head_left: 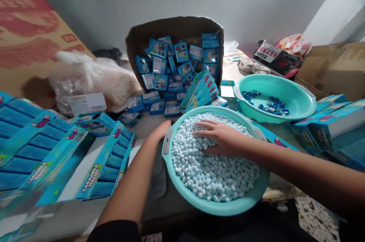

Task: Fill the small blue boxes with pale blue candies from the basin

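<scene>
A turquoise basin [216, 209] with grey handles is filled with small pale-blue candies [211, 187]. My right hand [215, 137] lies on the candies with its fingers spread, the fingertips partly sunk among them. Beyond the basin's left handle is my left hand [164, 130]; the rim hides its fingers, so whether they grip anything cannot be seen. Just past the rim, several long blue cartons [201, 90] are fanned out against small blue candy boxes [172, 111] marked "Caramelo Macizo". More of these small boxes fill a tipped cardboard box [174, 31] behind.
Display cartons [98, 173] packed with blue boxes stand on the left, and more cartons [327, 130] on the right. A second turquoise basin [302, 99] holds a few dark blue pieces [276, 107]. Plastic bags [97, 78] and a large carton [31, 33] are at the back left.
</scene>
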`<action>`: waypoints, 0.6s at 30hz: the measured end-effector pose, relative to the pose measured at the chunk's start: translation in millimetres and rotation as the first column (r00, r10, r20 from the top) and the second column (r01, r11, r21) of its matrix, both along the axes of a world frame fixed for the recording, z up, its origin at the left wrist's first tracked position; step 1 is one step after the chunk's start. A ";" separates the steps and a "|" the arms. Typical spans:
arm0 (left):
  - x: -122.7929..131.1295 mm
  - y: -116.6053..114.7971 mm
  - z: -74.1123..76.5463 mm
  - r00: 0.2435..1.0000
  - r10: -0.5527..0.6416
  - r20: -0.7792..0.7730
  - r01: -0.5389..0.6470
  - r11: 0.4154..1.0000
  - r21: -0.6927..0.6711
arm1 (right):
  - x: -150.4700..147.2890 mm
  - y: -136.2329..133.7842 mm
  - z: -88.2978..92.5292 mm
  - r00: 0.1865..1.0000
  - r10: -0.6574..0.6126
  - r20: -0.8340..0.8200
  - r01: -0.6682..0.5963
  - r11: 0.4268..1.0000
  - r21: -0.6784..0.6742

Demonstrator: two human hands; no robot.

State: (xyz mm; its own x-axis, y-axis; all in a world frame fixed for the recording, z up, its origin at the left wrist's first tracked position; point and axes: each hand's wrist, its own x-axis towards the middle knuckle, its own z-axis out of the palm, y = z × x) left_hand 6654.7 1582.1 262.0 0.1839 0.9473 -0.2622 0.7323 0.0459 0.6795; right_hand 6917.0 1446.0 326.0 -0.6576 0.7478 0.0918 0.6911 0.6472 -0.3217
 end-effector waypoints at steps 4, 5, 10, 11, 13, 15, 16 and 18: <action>-30.8 -30.3 26.8 0.972 0.235 0.000 -0.235 0.972 0.026 | 8.0 1.4 -1.0 0.999 -0.010 -0.050 0.013 0.999 0.046; -39.2 -42.5 35.7 0.948 0.315 0.040 -0.317 0.947 0.056 | 9.3 1.5 -0.2 0.998 -0.032 -0.057 0.036 0.998 0.057; -26.3 -105.4 68.7 0.565 0.445 0.695 -0.736 0.652 0.181 | 14.6 11.0 4.2 0.930 -0.318 -0.184 0.296 0.945 -0.138; -10.8 -112.9 70.8 0.464 0.403 0.789 -0.804 0.566 0.184 | 15.7 14.0 4.3 0.915 -0.356 -0.192 0.315 0.924 -0.217; 24.6 -119.3 70.7 0.411 0.292 0.864 -0.799 0.572 0.187 | 18.0 18.4 4.0 0.912 -0.368 -0.180 0.299 0.899 -0.321; 54.7 -116.0 66.8 0.518 0.192 0.833 -0.673 0.693 0.259 | 20.4 19.3 4.3 0.930 -0.329 -0.164 0.257 0.900 -0.351; 64.7 -112.2 64.1 0.594 0.146 0.791 -0.581 0.758 0.296 | 21.5 18.4 5.0 0.934 -0.319 -0.161 0.245 0.899 -0.362; 73.9 -103.5 58.6 0.701 0.071 0.709 -0.422 0.843 0.333 | 22.8 14.6 7.5 0.931 -0.331 -0.156 0.242 0.877 -0.416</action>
State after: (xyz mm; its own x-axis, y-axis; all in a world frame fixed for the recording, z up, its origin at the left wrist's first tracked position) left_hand 6728.6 1478.6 320.6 -0.1206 0.9514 0.2832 0.1039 -0.2716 0.9568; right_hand 6939.8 1460.6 333.5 -0.4057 0.9052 -0.1262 0.7115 0.2261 -0.6653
